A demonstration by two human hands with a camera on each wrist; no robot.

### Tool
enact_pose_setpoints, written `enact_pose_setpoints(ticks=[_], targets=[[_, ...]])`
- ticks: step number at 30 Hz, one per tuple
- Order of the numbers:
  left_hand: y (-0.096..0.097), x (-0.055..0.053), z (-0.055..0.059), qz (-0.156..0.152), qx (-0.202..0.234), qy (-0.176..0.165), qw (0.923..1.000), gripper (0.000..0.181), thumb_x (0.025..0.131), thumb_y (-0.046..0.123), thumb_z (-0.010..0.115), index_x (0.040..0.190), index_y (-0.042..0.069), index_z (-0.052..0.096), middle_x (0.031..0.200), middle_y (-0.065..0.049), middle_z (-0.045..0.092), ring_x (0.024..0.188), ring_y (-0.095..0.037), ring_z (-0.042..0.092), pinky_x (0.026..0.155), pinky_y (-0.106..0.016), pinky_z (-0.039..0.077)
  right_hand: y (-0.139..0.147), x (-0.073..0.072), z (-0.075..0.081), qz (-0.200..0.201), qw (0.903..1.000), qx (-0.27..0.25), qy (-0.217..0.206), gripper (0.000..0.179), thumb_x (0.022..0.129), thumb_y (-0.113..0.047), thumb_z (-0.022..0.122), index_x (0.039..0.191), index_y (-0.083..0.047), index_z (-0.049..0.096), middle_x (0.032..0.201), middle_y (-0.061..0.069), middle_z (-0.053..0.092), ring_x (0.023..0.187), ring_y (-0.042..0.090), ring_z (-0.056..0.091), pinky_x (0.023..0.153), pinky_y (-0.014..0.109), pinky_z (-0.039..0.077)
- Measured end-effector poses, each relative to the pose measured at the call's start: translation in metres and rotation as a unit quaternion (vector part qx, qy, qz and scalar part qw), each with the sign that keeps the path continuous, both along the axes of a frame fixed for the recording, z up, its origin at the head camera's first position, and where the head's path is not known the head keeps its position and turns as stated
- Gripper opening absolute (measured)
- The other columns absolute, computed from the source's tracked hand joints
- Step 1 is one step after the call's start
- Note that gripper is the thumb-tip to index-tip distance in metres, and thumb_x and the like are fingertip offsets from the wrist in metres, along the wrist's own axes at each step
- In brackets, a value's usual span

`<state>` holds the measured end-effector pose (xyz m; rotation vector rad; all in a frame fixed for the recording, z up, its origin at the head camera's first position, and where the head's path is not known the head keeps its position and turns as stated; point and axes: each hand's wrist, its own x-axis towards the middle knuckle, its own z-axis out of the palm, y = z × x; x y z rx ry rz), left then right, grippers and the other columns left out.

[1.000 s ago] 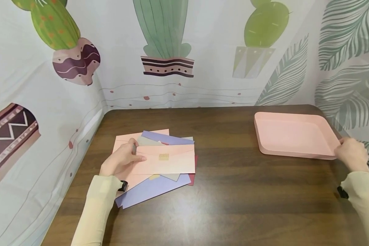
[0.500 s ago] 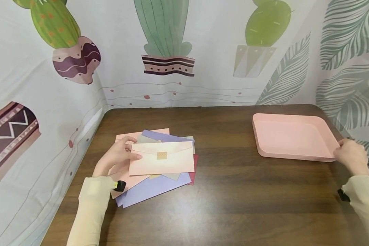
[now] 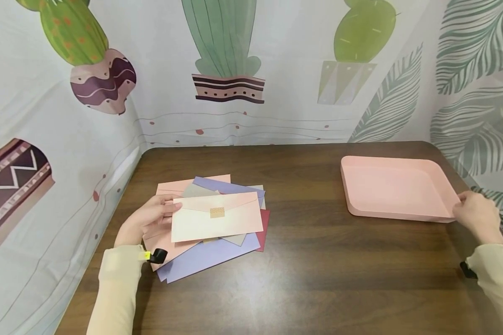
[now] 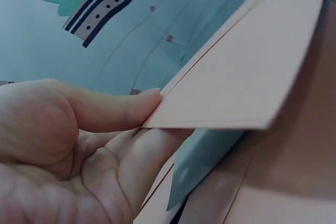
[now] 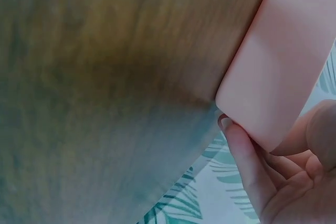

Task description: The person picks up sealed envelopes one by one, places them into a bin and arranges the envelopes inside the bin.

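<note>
A pale pink envelope (image 3: 218, 223) with a gold patch on its flap is held at its left end by my left hand (image 3: 151, 215). In the left wrist view the thumb lies on top of the envelope (image 4: 236, 72) and the fingers are beneath, pinching its corner. Under it spreads a pile of envelopes: a larger pink one, lavender ones (image 3: 209, 260), grey ones and a red one (image 3: 265, 230). Over at the right, my right hand (image 3: 479, 214) grips the near right corner of a shallow pink tray (image 3: 352, 204). The right wrist view shows fingers at the tray's corner (image 5: 278, 77).
Both the pile and the tray are on a dark brown wooden table (image 3: 310, 260). Behind and beside it hangs a white cloth (image 3: 293, 93) printed with cacti and leaves. The tray stands near the table's right edge.
My left hand has lifted the pale pink envelope a little off the pile and drawn it left, slightly tilted. My right hand has shifted the tray slightly left and nearer.
</note>
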<state>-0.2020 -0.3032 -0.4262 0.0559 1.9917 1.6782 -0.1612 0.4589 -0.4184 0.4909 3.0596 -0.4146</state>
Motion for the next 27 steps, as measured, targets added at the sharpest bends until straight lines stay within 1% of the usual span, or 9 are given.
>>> enact_pose_setpoints(ticks=[4, 10, 15, 20, 22, 24, 27], targets=[[-0.002, 0.001, 0.001, 0.003, 0.006, -0.007, 0.9999, 0.048, 0.101, 0.013, 0.049, 0.136, -0.015, 0.032, 0.095, 0.009, 0.07, 0.087, -0.005, 0.068, 0.079, -0.023, 0.057, -0.003, 0.001, -0.002, 0.0, 0.9999, 0.002, 0.015, 0.042, 0.076, -0.006, 0.039, 0.11, 0.014, 0.053, 0.108, 0.042, 0.053, 0.086, 0.06, 0.051, 0.06, 0.055, 0.041], [-0.004, 0.005, 0.002, 0.025, 0.024, -0.012, 0.9993, 0.042, 0.1, 0.011, 0.05, 0.132, -0.013, 0.037, 0.092, 0.008, 0.071, 0.084, -0.004, 0.068, 0.075, -0.022, 0.058, -0.013, 0.004, -0.002, 0.01, 0.9995, -0.007, 0.029, 0.038, 0.076, -0.005, 0.042, 0.106, 0.014, 0.056, 0.105, 0.04, 0.057, 0.088, 0.061, 0.05, 0.069, 0.059, 0.035], [-0.006, 0.008, -0.002, 0.041, 0.044, -0.02, 0.998, 0.044, 0.1, 0.008, 0.049, 0.135, -0.013, 0.032, 0.09, 0.007, 0.07, 0.08, -0.004, 0.067, 0.072, -0.021, 0.057, -0.021, 0.006, -0.003, 0.015, 0.9991, -0.011, 0.038, 0.036, 0.076, -0.005, 0.042, 0.103, 0.015, 0.056, 0.103, 0.039, 0.058, 0.087, 0.06, 0.05, 0.069, 0.058, 0.033], [-0.008, 0.011, -0.003, 0.049, 0.057, -0.023, 0.9969, 0.047, 0.1, 0.008, 0.05, 0.136, -0.013, 0.029, 0.092, 0.007, 0.071, 0.081, -0.004, 0.067, 0.073, -0.021, 0.057, -0.028, 0.009, -0.002, 0.033, 0.998, -0.016, 0.052, 0.035, 0.078, -0.005, 0.041, 0.101, 0.015, 0.057, 0.101, 0.039, 0.059, 0.084, 0.061, 0.051, 0.067, 0.059, 0.033], [-0.01, 0.012, -0.003, 0.051, 0.065, -0.025, 0.9963, 0.044, 0.1, 0.008, 0.05, 0.135, -0.011, 0.032, 0.093, 0.007, 0.071, 0.083, -0.005, 0.068, 0.074, -0.022, 0.058, -0.03, 0.01, -0.002, 0.042, 0.9972, -0.02, 0.058, 0.034, 0.078, -0.005, 0.042, 0.101, 0.014, 0.058, 0.1, 0.039, 0.06, 0.083, 0.062, 0.051, 0.065, 0.058, 0.033], [-0.011, 0.013, -0.002, 0.055, 0.075, -0.029, 0.9952, 0.036, 0.1, 0.008, 0.05, 0.131, -0.006, 0.038, 0.094, 0.006, 0.071, 0.084, -0.006, 0.068, 0.075, -0.022, 0.058, -0.033, 0.012, -0.003, 0.046, 0.9969, -0.022, 0.061, 0.034, 0.077, -0.005, 0.042, 0.1, 0.014, 0.058, 0.099, 0.039, 0.06, 0.081, 0.061, 0.052, 0.063, 0.056, 0.033], [-0.012, 0.013, -0.003, 0.06, 0.098, -0.035, 0.9927, 0.019, 0.101, 0.007, 0.047, 0.119, 0.004, 0.049, 0.092, 0.005, 0.071, 0.083, -0.006, 0.069, 0.074, -0.022, 0.058, -0.037, 0.014, -0.004, 0.054, 0.9959, -0.024, 0.068, 0.033, 0.077, -0.005, 0.044, 0.099, 0.014, 0.059, 0.096, 0.038, 0.061, 0.078, 0.059, 0.053, 0.059, 0.052, 0.032]])
